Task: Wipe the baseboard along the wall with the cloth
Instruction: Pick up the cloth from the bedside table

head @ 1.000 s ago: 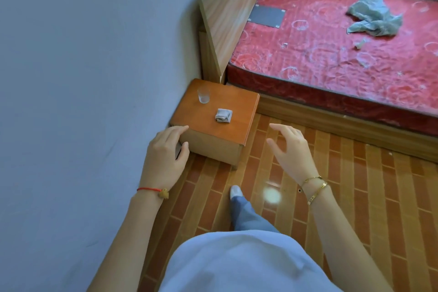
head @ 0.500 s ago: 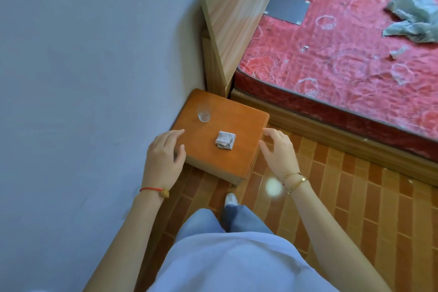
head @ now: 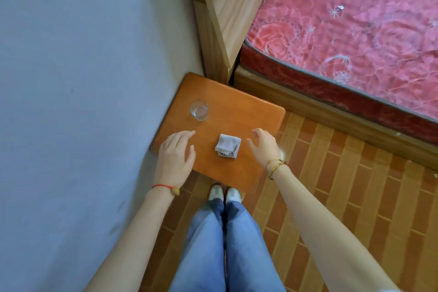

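A small folded grey cloth (head: 228, 145) lies on top of an orange wooden bedside cabinet (head: 237, 111) that stands against the grey wall (head: 83, 78). My left hand (head: 175, 156) hovers over the cabinet's near left corner, fingers apart, holding nothing. My right hand (head: 265, 146) is just right of the cloth, open, fingers spread, not touching it. No baseboard is visible along the wall; the wall's foot is hidden by my left arm and the cabinet.
A clear drinking glass (head: 199, 110) stands at the cabinet's far left, near the wall. A bed with a wooden headboard (head: 227, 2) and red mattress (head: 355, 31) fills the upper right. My feet (head: 225, 193) stand on the brick-patterned floor (head: 343, 197).
I have stepped up to the cabinet and now look straight down on it. Both hands moved from its front edge to over the top, the right one close beside the cloth.
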A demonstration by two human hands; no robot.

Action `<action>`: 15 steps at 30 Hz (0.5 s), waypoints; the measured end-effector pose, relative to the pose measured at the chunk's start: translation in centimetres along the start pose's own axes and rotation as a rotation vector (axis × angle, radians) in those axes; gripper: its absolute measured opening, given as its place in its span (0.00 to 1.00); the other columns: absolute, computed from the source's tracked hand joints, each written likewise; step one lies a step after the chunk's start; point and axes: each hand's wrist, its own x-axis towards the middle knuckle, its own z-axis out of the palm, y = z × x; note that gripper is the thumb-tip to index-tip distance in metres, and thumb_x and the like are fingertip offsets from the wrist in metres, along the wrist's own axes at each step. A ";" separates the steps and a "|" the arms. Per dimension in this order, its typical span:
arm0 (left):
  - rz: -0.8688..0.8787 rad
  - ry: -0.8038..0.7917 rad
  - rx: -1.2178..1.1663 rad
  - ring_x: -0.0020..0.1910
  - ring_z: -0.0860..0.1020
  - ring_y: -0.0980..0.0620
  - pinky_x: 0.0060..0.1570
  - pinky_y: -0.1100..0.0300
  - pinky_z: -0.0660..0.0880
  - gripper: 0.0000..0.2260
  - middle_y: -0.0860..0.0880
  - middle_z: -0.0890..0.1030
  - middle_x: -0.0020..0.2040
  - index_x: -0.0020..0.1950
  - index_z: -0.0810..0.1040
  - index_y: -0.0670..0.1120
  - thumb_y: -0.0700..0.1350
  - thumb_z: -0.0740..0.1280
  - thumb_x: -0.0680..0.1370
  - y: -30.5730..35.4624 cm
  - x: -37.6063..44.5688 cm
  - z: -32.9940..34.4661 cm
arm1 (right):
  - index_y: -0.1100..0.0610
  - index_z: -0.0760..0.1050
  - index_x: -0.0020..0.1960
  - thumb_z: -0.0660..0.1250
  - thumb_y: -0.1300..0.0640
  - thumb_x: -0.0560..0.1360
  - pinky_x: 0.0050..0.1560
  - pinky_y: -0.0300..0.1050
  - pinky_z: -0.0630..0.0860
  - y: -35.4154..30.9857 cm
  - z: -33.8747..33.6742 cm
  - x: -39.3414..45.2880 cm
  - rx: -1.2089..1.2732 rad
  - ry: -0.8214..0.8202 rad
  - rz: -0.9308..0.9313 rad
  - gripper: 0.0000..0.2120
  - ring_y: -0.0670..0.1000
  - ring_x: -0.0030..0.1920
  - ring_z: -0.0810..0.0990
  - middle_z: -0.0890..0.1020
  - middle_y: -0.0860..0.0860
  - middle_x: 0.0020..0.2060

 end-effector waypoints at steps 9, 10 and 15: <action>-0.042 -0.030 0.024 0.64 0.75 0.49 0.66 0.53 0.69 0.16 0.47 0.80 0.63 0.67 0.77 0.45 0.38 0.65 0.79 -5.1 2.7 9.4 | 0.58 0.69 0.64 0.64 0.51 0.77 0.51 0.46 0.72 4.1 10.6 6.6 -0.058 -0.074 0.092 0.18 0.56 0.58 0.71 0.74 0.54 0.55; -0.052 -0.033 0.026 0.65 0.75 0.48 0.67 0.53 0.69 0.16 0.47 0.80 0.63 0.67 0.77 0.44 0.38 0.65 0.79 -5.6 2.7 10.0 | 0.58 0.69 0.63 0.66 0.50 0.76 0.51 0.46 0.73 4.3 11.3 6.8 -0.065 -0.070 0.096 0.19 0.55 0.57 0.71 0.74 0.54 0.54; -0.075 -0.063 0.029 0.66 0.75 0.49 0.68 0.53 0.68 0.16 0.47 0.79 0.64 0.67 0.77 0.44 0.39 0.65 0.80 -7.0 2.4 11.7 | 0.58 0.69 0.53 0.69 0.55 0.73 0.40 0.41 0.69 4.3 13.4 7.4 -0.034 0.015 0.120 0.14 0.53 0.52 0.70 0.72 0.53 0.49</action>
